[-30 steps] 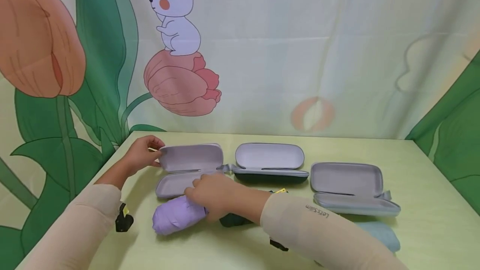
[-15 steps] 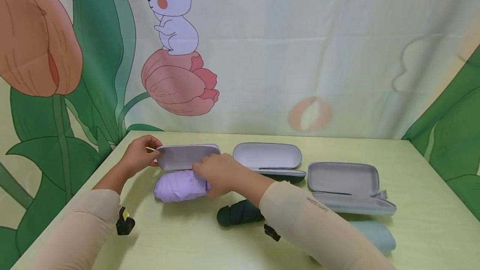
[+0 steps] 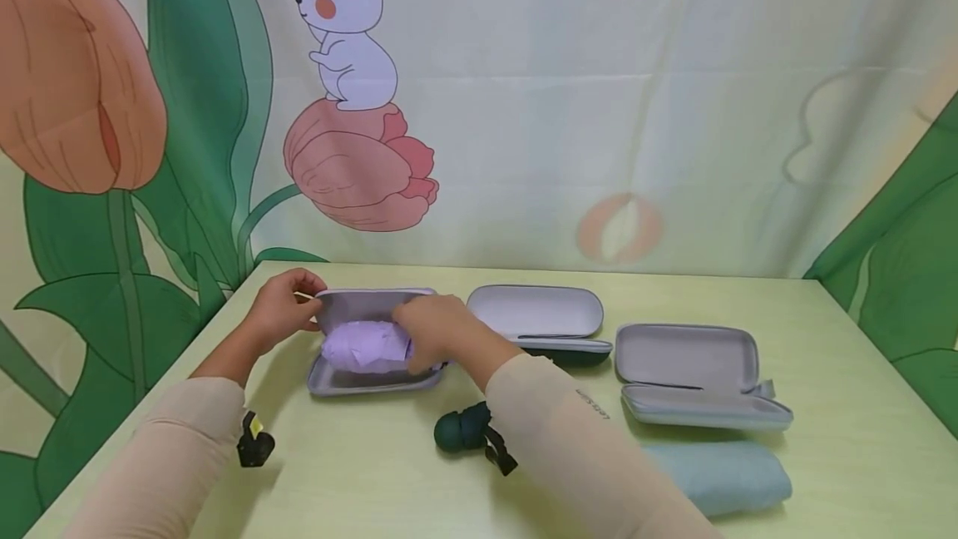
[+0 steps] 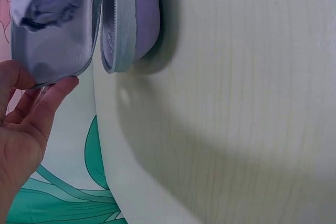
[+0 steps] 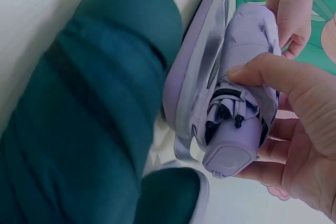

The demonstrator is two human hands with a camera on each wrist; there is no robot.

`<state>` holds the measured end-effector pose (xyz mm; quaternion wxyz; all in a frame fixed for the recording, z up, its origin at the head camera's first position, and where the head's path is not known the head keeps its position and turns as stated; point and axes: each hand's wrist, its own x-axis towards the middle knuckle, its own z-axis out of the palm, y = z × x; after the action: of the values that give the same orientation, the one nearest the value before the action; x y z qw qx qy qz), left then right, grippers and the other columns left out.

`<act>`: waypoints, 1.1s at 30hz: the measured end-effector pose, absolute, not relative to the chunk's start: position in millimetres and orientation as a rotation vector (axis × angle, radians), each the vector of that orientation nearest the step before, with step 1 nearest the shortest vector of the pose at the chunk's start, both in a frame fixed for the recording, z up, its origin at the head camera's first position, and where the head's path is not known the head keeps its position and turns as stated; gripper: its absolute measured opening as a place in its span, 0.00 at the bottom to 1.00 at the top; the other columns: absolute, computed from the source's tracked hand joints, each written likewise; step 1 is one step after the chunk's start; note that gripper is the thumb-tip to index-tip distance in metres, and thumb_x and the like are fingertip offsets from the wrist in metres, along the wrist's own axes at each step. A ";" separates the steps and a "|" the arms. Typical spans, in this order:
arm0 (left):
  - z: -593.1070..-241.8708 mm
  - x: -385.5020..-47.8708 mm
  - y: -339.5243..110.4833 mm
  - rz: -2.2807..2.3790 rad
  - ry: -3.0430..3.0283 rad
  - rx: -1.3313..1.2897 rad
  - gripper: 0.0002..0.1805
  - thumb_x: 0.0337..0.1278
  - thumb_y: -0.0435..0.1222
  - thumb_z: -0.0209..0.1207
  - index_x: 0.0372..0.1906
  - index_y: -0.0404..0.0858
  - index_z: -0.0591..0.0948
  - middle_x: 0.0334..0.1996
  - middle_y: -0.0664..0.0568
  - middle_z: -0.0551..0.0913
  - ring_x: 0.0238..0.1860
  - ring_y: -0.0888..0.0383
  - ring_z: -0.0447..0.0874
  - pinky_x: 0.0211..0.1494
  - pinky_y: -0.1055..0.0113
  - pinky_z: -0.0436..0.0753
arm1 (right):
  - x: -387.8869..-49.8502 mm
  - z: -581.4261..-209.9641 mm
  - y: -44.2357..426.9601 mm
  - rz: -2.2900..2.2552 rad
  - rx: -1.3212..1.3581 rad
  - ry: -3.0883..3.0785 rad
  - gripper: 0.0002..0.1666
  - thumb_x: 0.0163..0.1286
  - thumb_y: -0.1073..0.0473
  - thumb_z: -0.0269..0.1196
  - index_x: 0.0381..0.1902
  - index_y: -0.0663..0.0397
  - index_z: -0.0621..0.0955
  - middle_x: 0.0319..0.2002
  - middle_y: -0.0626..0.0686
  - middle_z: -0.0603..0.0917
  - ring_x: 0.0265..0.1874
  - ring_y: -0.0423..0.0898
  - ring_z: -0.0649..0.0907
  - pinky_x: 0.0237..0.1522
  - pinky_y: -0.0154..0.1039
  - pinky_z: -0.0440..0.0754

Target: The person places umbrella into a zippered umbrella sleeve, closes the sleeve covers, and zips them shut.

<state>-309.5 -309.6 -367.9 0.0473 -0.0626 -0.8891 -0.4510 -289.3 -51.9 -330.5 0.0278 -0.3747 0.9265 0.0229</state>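
My right hand (image 3: 437, 331) grips a folded lilac umbrella (image 3: 361, 348) near its handle end; the right wrist view shows thumb and fingers around it. The umbrella lies level at the opened lilac zip case (image 3: 374, 388), in front of the raised lid and over the lower half. Whether it touches the bottom is hidden. At the case's left end, my left hand (image 3: 280, 310) pinches the rim of the lid (image 4: 63, 51) between thumb and fingers. A dark green folded umbrella (image 5: 84, 114) lies on the table below my right forearm, which partly covers it in the head view.
Right of the lilac case stands an open dark green case (image 3: 535, 312) with grey lining. Farther right is an open pale blue case (image 3: 688, 356). A light blue folded umbrella (image 3: 733, 477) lies in front of it, partly behind my right sleeve. A printed curtain (image 3: 524, 106) hangs behind the table.
My right hand has lifted the lilac umbrella from the table in front of the case and moved it back over the case's lower half. My left hand has stayed at the lid.
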 end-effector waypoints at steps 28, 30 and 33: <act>-365.1 -311.4 -299.5 -1.462 -2.695 -0.189 0.11 0.61 0.23 0.51 0.48 0.24 0.71 0.47 0.31 0.74 0.49 0.36 0.78 0.36 0.57 0.86 | -293.3 -354.9 -70.6 0.024 -1.043 2.799 0.32 0.53 0.47 0.75 0.55 0.46 0.78 0.42 0.42 0.82 0.41 0.40 0.79 0.47 0.41 0.78; -364.1 -310.7 -298.9 -1.462 -2.700 -0.186 0.11 0.62 0.23 0.51 0.49 0.24 0.71 0.47 0.31 0.74 0.49 0.36 0.77 0.37 0.56 0.86 | -293.1 -355.4 -69.8 0.014 -1.040 2.787 0.35 0.53 0.45 0.75 0.58 0.46 0.78 0.47 0.43 0.83 0.46 0.41 0.80 0.51 0.41 0.77; -362.3 -310.5 -296.6 -1.451 -2.705 -0.193 0.11 0.61 0.23 0.51 0.48 0.24 0.72 0.46 0.31 0.75 0.49 0.37 0.78 0.37 0.56 0.86 | -293.2 -356.0 -67.0 0.008 -1.029 2.774 0.40 0.54 0.43 0.74 0.64 0.45 0.76 0.55 0.44 0.81 0.56 0.42 0.78 0.58 0.42 0.74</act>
<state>-310.5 -296.6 -362.3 0.0333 -0.0626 -0.8790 -0.4715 -293.2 -67.0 -356.0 0.0914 -0.3463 0.9337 0.0027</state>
